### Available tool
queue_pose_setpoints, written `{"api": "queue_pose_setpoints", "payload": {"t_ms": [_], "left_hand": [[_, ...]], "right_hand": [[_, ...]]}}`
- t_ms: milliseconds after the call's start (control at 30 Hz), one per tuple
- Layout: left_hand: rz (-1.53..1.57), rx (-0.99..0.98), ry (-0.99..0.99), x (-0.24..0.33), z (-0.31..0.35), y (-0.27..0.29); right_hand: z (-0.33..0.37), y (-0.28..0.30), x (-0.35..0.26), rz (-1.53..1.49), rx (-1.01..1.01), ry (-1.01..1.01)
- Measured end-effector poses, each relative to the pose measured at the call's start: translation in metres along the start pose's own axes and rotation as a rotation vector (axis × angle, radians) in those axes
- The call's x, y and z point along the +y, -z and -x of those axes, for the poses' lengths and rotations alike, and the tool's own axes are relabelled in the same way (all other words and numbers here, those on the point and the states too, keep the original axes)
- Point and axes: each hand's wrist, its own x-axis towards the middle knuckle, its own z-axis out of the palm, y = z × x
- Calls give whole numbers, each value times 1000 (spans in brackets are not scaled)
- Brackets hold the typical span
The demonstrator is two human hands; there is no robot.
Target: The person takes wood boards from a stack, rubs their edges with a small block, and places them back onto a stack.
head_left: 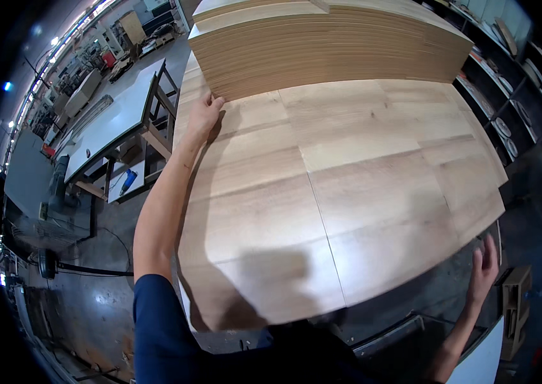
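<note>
A large pale wood panel with plank-like grain and dark seams lies flat in front of me, its near edge close to my body. At its far left, beside the lower corner of a tall stack of panels, my left hand is closed at the panel's edge. The thumb points right, and the other fingers are partly hidden. My right hand is off the panel, just beyond its near right edge. Its fingers point upward, apart from the thumb, with nothing in them.
To the left stands a white-topped workbench with a blue power tool on its lower shelf. Dark shelving with stored pieces runs along the right. A wooden crate-like frame and a white board are at the lower right.
</note>
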Motion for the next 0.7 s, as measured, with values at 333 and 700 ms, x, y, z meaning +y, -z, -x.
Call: {"api": "queue_pose_setpoints", "payload": {"t_ms": [333,700], "left_hand": [[-83,-273,-435,114,192,-63],[271,-1309,-602,185,509,-183]], "right_hand": [[305,169,67,56,403,-460],[632,238,82,-42,953,-766]]}}
